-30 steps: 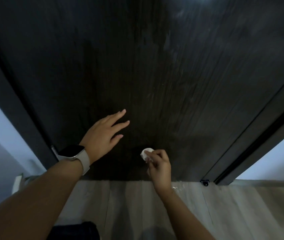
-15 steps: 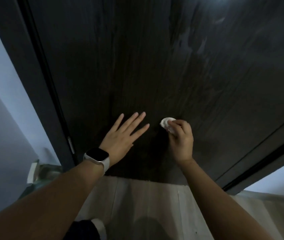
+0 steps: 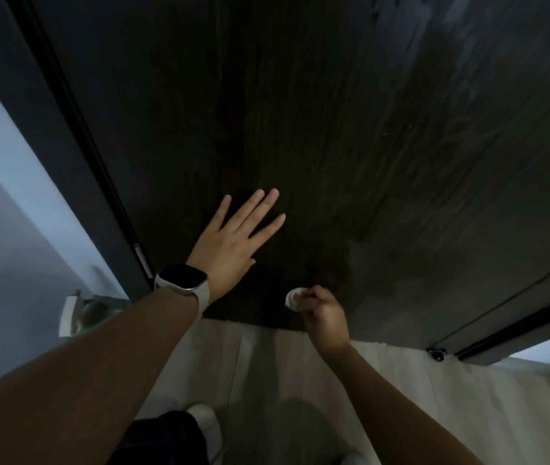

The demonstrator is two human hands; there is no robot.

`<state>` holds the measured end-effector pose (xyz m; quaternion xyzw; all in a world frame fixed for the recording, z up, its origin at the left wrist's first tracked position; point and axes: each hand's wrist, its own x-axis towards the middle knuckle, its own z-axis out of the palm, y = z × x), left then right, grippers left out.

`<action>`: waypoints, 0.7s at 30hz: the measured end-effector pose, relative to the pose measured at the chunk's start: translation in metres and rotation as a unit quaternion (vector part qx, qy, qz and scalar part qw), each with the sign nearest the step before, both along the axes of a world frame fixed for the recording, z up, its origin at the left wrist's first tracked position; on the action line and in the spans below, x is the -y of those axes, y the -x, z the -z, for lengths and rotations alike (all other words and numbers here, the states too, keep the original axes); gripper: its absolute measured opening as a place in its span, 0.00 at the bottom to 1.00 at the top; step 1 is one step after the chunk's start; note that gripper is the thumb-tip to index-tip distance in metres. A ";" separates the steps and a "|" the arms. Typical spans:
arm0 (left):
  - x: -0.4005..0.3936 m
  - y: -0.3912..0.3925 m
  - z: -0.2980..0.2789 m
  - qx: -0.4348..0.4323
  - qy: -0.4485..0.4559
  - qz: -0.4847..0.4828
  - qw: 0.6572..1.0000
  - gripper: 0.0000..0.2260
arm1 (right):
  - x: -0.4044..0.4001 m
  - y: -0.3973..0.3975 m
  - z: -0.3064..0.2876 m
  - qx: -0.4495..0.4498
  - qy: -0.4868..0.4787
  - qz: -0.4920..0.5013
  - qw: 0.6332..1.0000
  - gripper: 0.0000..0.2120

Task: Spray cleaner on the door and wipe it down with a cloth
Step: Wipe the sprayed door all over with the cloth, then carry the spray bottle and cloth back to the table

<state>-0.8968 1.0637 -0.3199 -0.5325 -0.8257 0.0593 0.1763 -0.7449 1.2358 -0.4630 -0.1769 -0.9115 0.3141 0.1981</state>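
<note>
Cloth (image 3: 293, 298) in right hand (image 3: 325, 322) grip, now lower near door (image 3: 300, 129) bottom; left hand (image 3: 230, 243) still flat, released.

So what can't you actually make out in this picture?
- Cloth: head view, mostly hidden inside the right hand.
- Door: its top is cut off by the frame edge, and its surface is dark.
- Object by the wall: dim and blurred, unidentifiable.
- Left hand: whether its palm touches the door is unclear.
</note>
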 end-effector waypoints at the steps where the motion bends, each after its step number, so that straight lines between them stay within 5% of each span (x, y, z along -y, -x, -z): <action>1: 0.005 0.000 -0.005 0.034 0.012 0.017 0.999 0.39 | 0.010 0.004 0.002 0.002 -0.002 -0.018 1.000 0.09; 5: 0.047 -0.003 -0.030 0.273 0.043 -0.001 0.961 0.26 | 0.053 0.028 -0.011 0.028 -0.006 -0.074 0.997 0.09; 10: 0.139 -0.002 -0.027 0.393 -0.015 -0.134 0.910 0.19 | 0.104 0.071 -0.032 0.009 0.096 -0.058 0.994 0.10; 16: 0.225 0.031 0.030 0.395 -0.046 -0.321 0.859 0.13 | 0.159 0.111 -0.035 -0.036 0.333 0.010 0.942 0.09; 21: 0.260 0.063 0.119 0.417 -0.160 -0.427 0.786 0.18 | 0.180 0.129 -0.008 -0.025 0.414 0.054 0.908 0.09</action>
